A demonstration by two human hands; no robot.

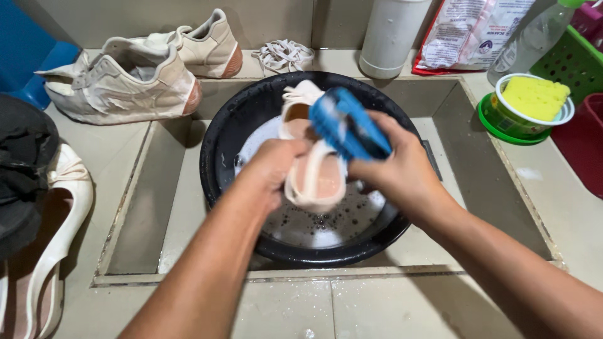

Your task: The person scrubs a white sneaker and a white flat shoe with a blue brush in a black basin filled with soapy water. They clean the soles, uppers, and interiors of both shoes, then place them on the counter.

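My left hand (271, 168) grips a cream flat shoe (314, 179) with a pinkish insole, holding it tilted over a black basin (217, 144). My right hand (402, 166) holds a blue scrub brush (348, 125) pressed against the top of that shoe. The brush is blurred. The basin sits in a beige tiled sink (483, 163) and holds soapy water with bubbles (326, 229).
Two cream sneakers (125, 81) (210, 41) and loose white laces (284, 55) lie on the back ledge. At left lie another cream flat shoe (59, 226) and a dark cloth (22, 163). At right stand a white container (392, 34), a plastic pouch (468, 31), a clear bottle (534, 34), a yellow sponge in a green tub (531, 103), and a red bin (584, 141).
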